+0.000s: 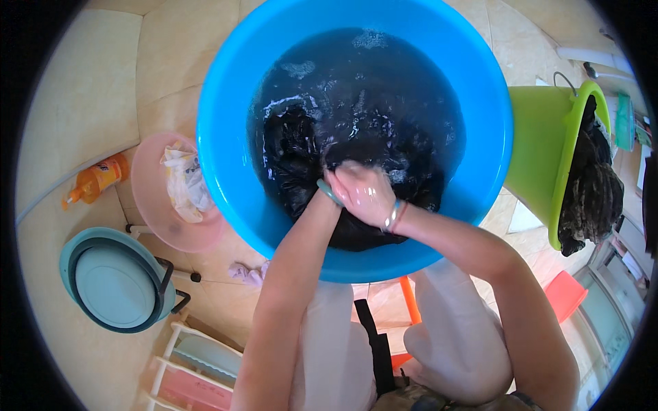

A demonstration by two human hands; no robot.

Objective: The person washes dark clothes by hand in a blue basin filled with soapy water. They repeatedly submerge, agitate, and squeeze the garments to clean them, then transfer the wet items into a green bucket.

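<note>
A large blue basin [483, 164] holds dark, slightly foamy water and black wet cloth [291, 147]. My two hands are pressed together over the cloth near the basin's front side. My right hand [369, 197], a silver band at its wrist, is closed over black fabric that bunches up just beyond the knuckles. Beneath and to its left, my left hand [334, 183] is closed against the same cloth, a green bangle at the wrist. Its fingers are mostly hidden behind the right hand, and both hands are wet.
At right a green bucket [538, 137] lies tilted with dark cloth [593, 181] in its mouth. To the left are a pink basin [154, 161] with light cloth, an orange bottle [98, 179], and a blue-grey folding basin [113, 281]. A white rack [168, 349] stands lower left.
</note>
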